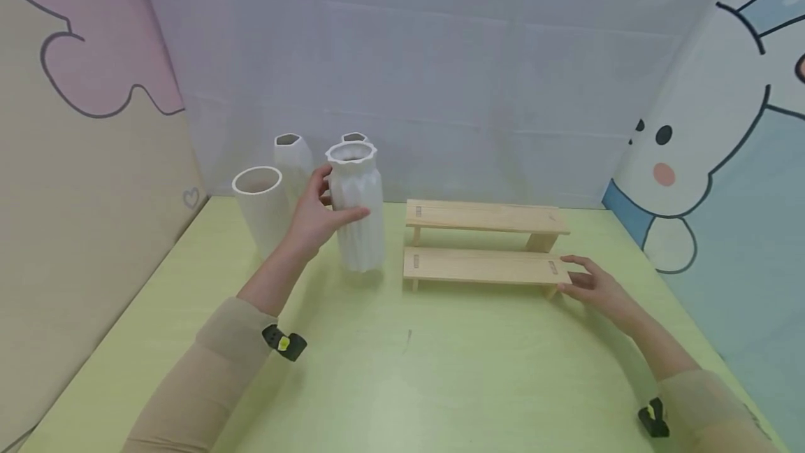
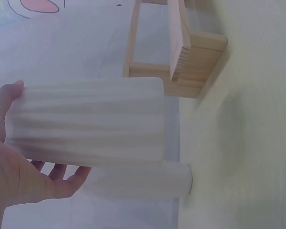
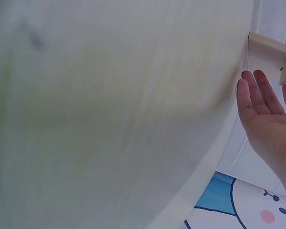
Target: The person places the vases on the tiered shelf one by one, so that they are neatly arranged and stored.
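Observation:
In the head view my left hand (image 1: 314, 215) grips a white ribbed vase (image 1: 361, 240) with a scalloped rim, thumb across its front and fingers behind. The vase is upright, its base above the table with a shadow beneath, as the left wrist view shows. To its right stands a two-step wooden stand (image 1: 481, 266). My right hand (image 1: 597, 292) is at the right end of the lower step, thumb and index finger pinching the board's end. The other fingers stretch out straight beside the leg (image 3: 267, 50) in the right wrist view.
A plain white cylindrical vase (image 1: 260, 212) stands at the left. Behind it is a white faceted vase (image 1: 294, 159), and another white vase (image 1: 355, 137) is mostly hidden behind the held one. A pale wall sheet (image 1: 440, 75) borders the back of the green table (image 1: 440, 369).

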A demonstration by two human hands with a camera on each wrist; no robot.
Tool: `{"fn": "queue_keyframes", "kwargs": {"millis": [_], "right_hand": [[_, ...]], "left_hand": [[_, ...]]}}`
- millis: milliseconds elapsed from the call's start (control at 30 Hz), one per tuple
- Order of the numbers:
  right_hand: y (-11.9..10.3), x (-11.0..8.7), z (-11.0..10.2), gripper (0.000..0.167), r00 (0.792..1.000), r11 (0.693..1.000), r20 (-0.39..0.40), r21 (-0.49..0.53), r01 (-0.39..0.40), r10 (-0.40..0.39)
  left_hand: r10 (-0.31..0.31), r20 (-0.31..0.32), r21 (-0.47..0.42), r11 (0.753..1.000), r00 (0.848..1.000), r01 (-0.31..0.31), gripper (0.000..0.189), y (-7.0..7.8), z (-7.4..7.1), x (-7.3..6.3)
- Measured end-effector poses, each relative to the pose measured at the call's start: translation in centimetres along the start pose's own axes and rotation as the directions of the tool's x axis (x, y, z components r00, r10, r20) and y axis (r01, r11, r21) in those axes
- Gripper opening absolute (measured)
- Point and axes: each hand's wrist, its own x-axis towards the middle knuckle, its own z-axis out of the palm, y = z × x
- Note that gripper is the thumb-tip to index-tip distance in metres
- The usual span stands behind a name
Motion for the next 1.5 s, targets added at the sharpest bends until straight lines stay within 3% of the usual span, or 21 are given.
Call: {"fn": "queue_keyframes", "kwargs": {"millis": [200,633,967,1233,1500], "right_hand": [[0.2,0.1,0.0,0.066,1.0,1.0,0.009,-0.003,0.001,-0.001],[0.9,0.2,-0.3,0.066,0.999,1.0,0.03,-0.003,0.012,-0.012],[0.9,0.1,-0.4,0.068,0.999,1.0,0.043,0.006,0.001,-0.001],[0.9,0.2,-0.4,0.072,0.997,0.999,0.055,-0.001,-0.054,0.054],[0.2,0.1,-0.5,0.074,0.995,0.998,0.076,0.002,-0.063,0.063]], "left_hand": [[0.011,-0.04,-0.007,1.0,0.999,-0.012,0.091,1.5,0.9,-0.3],[0.095,-0.113,-0.05,0.994,0.989,-0.102,0.09,3.4,3.3,-0.2],[0.106,-0.099,-0.093,0.989,0.989,-0.115,0.085,4.7,5.5,-0.1],[0.144,-0.067,-0.11,0.982,0.987,-0.15,0.083,5.6,7.4,0.1],[0.129,-0.022,-0.107,0.986,0.991,-0.131,0.089,6.6,9.6,0.2]]}}
